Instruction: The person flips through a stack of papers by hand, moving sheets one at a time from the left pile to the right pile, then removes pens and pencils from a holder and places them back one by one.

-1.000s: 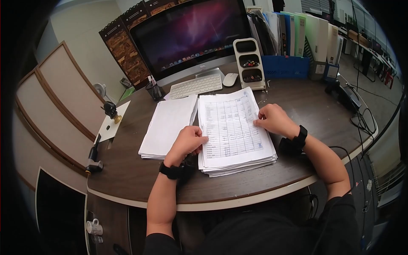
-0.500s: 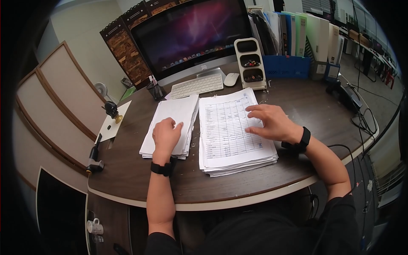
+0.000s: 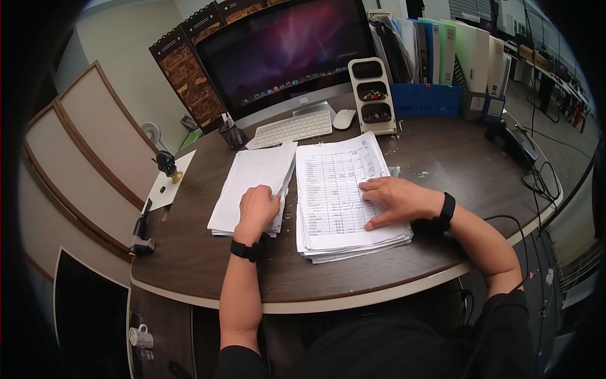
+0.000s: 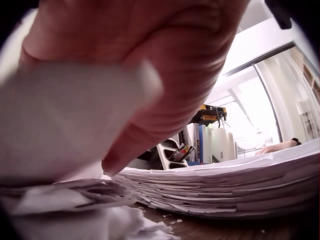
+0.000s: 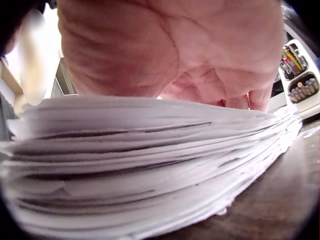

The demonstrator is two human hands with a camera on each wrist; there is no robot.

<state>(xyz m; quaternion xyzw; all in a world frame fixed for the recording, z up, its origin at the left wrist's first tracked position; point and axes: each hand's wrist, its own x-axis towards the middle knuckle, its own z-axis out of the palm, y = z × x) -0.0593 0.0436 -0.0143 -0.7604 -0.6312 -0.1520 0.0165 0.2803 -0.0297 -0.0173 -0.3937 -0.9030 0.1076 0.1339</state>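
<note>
A thick stack of printed sheets (image 3: 334, 189) lies on the desk, its top page showing a table. The right hand (image 3: 404, 201) rests on its right part with fingers spread; the right wrist view shows the palm (image 5: 175, 50) over the layered paper edges (image 5: 125, 165). Left of it is a stack of blank-faced sheets (image 3: 249, 174). On that stack's right side lies the left hand (image 3: 257, 208), its fingers loosely bent. In the left wrist view the left hand (image 4: 165, 65) is above ragged paper edges (image 4: 65, 200), and what its fingertips touch is hidden.
Behind the stacks stand a keyboard (image 3: 293, 129), a mouse (image 3: 344, 119), a monitor (image 3: 284, 57), a pen cup (image 3: 232, 136) and a marker holder (image 3: 372, 95). Binders (image 3: 445, 54) fill the back right. A phone (image 3: 511, 142) with cables sits at right, and paper scraps (image 3: 424, 174) lie nearby.
The left hand has gone from the printed stack's left edge to the blank-faced stack. The right hand has let go of the printed stack's right edge, spread its fingers and come down on the top page.
</note>
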